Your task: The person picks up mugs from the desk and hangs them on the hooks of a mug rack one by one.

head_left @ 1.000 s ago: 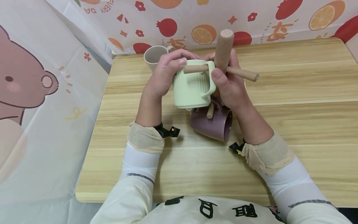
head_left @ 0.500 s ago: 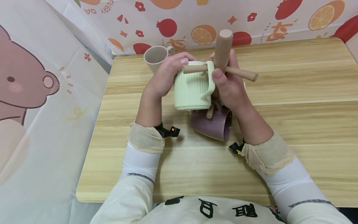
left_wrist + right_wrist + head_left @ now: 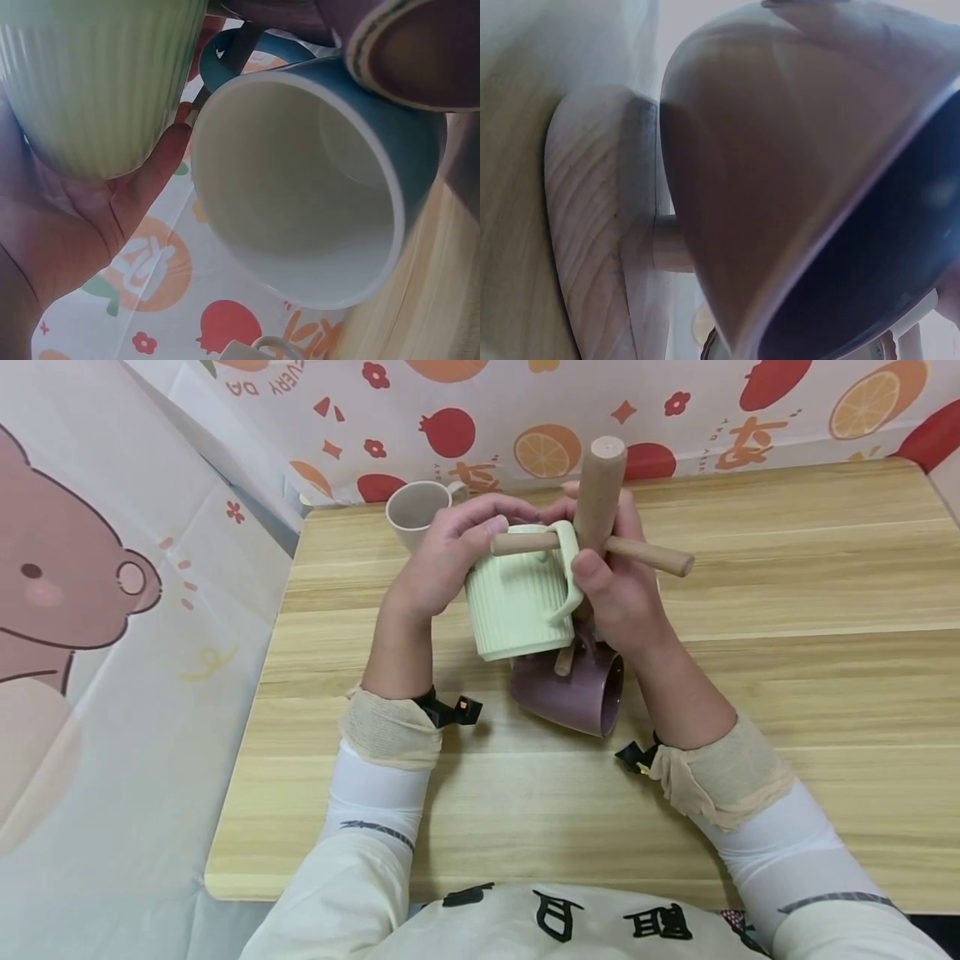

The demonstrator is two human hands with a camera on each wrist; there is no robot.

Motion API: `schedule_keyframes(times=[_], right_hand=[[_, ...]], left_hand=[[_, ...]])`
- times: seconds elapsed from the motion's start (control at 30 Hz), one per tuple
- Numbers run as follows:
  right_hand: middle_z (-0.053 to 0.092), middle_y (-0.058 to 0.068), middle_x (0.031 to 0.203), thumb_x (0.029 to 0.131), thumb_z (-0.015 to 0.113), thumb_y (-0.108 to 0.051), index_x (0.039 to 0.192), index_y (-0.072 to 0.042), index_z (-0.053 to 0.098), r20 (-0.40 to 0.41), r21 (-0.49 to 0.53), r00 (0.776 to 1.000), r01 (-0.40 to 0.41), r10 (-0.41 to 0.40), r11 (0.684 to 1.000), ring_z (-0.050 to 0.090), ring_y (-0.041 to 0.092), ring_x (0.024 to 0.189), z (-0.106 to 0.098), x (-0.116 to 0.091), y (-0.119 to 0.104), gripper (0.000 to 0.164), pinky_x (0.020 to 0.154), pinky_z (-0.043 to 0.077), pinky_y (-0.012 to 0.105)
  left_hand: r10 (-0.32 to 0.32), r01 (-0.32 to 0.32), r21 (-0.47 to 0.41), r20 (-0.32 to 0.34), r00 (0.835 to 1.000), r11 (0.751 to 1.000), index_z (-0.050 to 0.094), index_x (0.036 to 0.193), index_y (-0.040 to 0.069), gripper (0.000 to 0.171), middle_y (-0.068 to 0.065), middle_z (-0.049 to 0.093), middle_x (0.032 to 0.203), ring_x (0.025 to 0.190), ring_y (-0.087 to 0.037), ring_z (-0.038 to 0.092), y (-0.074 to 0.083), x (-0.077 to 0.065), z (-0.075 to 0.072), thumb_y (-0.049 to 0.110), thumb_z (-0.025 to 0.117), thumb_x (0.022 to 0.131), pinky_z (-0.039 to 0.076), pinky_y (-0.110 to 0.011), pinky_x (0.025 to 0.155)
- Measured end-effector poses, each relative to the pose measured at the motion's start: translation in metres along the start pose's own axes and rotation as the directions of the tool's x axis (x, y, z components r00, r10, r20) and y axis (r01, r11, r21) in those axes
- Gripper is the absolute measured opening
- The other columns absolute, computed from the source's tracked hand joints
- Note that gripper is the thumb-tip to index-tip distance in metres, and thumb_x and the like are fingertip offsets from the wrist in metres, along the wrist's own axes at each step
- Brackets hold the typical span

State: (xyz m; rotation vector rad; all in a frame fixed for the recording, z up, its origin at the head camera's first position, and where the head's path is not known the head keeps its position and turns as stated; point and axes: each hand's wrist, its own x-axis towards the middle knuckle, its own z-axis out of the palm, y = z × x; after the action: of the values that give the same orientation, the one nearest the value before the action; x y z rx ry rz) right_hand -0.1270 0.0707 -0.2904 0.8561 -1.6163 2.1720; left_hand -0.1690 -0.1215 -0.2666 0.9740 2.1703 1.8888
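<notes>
A wooden mug tree (image 3: pixel 600 497) stands on the table, its round base (image 3: pixel 589 225) showing in the right wrist view. The light green ribbed mug (image 3: pixel 517 602) has its handle over the tree's upper left peg (image 3: pixel 521 543). My left hand (image 3: pixel 442 556) holds this mug from the left, thumb near its rim and the peg's tip. My right hand (image 3: pixel 622 585) grips the post, fingers passing behind it and thumb beside the green handle. Below, a purple mug (image 3: pixel 562 693) hangs sideways on a lower peg. A teal mug (image 3: pixel 420 150) with a white inside shows in the left wrist view.
A beige mug (image 3: pixel 412 510) stands upright at the back left of the wooden table (image 3: pixel 795 693). Behind the table's far edge hangs a fruit-print cloth (image 3: pixel 487 402). The upper right peg (image 3: pixel 652 556) sticks out past my right hand.
The green mug has tilted slightly, its bottom swinging a little right and toward me. My left hand has shifted slightly with it, while the mug tree and purple mug stay almost still.
</notes>
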Motion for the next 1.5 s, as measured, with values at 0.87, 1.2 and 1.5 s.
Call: schedule_keyframes(times=[0.87, 1.2, 1.5], right_hand=[[0.051, 0.006, 0.119, 0.081, 0.067, -0.066, 0.13, 0.007, 0.04, -0.064, -0.107, 0.993, 0.096, -0.103, 0.99, 0.045, 0.024, 0.11, 0.002, 0.0, 0.0, 0.092, 0.1, 0.035, 0.033], [0.038, 0.031, 0.148, 0.086, 0.054, -0.071, 0.13, 0.018, 0.038, -0.096, -0.468, 0.95, 0.221, -0.298, 0.855, 0.021, 0.024, 0.149, -0.003, 0.005, -0.011, 0.101, 0.122, 0.01, 0.038], [0.052, 0.027, 0.138, 0.096, 0.054, -0.054, 0.141, 0.019, 0.027, -0.018, -0.401, 0.961, 0.246, -0.276, 0.882, 0.047, 0.024, 0.135, -0.011, 0.004, -0.008, 0.09, 0.118, 0.025, 0.043]], left_hand=[[0.18, -0.163, 0.123, -0.138, 0.974, 0.979, 0.066, 0.116, -0.006, 0.092, -0.017, 0.068, 0.116, 0.113, -0.023, 0.063, 0.018, -0.007, 0.001, 0.079, 0.048, 0.084, 0.047, -0.038, 0.099], [0.511, -0.482, 0.305, -0.018, 0.859, 0.821, 0.068, 0.104, -0.008, 0.026, -0.025, 0.067, 0.116, 0.115, -0.029, 0.061, 0.038, -0.012, 0.014, 0.012, 0.069, 0.087, 0.044, -0.041, 0.104], [0.524, -0.486, 0.346, -0.017, 0.852, 0.803, 0.074, 0.096, -0.004, 0.013, -0.02, 0.072, 0.106, 0.107, -0.027, 0.064, 0.039, -0.015, 0.013, -0.003, 0.072, 0.083, 0.048, -0.035, 0.093]])
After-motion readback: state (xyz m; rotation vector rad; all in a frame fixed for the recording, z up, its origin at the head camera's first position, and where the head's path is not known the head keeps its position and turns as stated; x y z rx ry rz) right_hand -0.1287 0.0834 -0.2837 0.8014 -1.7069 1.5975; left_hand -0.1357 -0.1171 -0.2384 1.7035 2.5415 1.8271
